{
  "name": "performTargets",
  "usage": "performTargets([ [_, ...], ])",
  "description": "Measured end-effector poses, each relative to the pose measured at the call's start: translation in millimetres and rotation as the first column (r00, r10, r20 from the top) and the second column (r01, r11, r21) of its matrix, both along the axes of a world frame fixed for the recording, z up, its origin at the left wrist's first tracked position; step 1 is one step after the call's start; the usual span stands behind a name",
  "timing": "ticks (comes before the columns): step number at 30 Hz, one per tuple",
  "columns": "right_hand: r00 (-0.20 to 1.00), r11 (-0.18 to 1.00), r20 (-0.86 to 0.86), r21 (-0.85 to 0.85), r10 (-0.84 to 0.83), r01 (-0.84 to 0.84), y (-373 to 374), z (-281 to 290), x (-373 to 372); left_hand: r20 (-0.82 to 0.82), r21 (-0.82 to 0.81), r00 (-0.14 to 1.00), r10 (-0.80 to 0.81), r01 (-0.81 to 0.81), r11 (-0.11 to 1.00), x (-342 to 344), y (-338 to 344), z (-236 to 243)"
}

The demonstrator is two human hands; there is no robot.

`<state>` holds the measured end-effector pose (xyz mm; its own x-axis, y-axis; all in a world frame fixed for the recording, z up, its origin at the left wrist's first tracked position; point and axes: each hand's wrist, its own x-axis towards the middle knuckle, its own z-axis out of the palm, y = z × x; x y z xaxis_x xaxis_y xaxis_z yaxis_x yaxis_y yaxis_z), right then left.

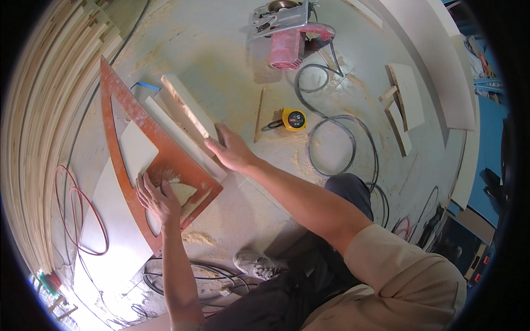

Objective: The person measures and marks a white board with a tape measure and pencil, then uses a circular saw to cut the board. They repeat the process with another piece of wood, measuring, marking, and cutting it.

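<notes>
My left hand (159, 201) lies on a reddish-orange triangular set square (144, 124) with cutouts, its fingers stretched out and the thumb apart. The set square rests over a white board (118, 185). In my right hand (234, 149) is the near end of a white board strip (190, 105) with a pale raw edge, thumb on top; the fingers beneath are partly hidden. Under and beside this strip lies another white strip (179, 132) along the set square's right side. A yellow tape measure (293, 119) sits on the floor to the right of my right hand.
A red circular saw (287, 47) lies at the far side, its black cable (353, 140) looping across the dusty floor. Stacked wood strips (41, 110) line the left. White offcuts (407, 96) lie at right. A red hose (83, 220) and black cables (204, 270) are near.
</notes>
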<state>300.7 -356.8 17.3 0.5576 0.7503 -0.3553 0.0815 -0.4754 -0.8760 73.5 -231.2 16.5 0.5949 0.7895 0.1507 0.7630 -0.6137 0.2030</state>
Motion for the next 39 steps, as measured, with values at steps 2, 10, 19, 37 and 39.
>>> performTargets([
  [2, 0.977, 0.993, 0.209, -0.095, -0.046, 0.067, -2.3, -6.6, 9.4, 0.001, 0.000, 1.000, -0.008, 0.008, 1.000, -0.1, 0.2, -0.6],
  [10, 0.970, 0.998, 0.237, 0.028, 0.055, -0.064, 53.9, 12.2, 30.9, -0.019, 0.000, 1.000, -0.007, 0.007, 1.000, 1.8, 0.1, -1.2],
  [19, 0.926, 0.888, -0.067, -0.264, 0.372, -0.376, 129.3, -4.6, 36.9, -0.143, -0.046, 0.989, 0.038, -0.045, 0.998, -13.0, 3.5, -16.0],
  [37, 0.881, 0.995, -0.467, 0.018, -0.079, 0.099, 103.2, -56.8, 37.5, 0.034, -0.123, 0.999, 0.022, -0.018, 0.992, -16.6, 8.1, -32.0],
  [39, 0.872, 0.998, -0.490, 0.051, -0.010, 0.040, 116.3, -48.1, 17.1, -0.094, -0.112, 0.993, 0.071, -0.082, 0.990, -27.1, 12.7, -32.5],
])
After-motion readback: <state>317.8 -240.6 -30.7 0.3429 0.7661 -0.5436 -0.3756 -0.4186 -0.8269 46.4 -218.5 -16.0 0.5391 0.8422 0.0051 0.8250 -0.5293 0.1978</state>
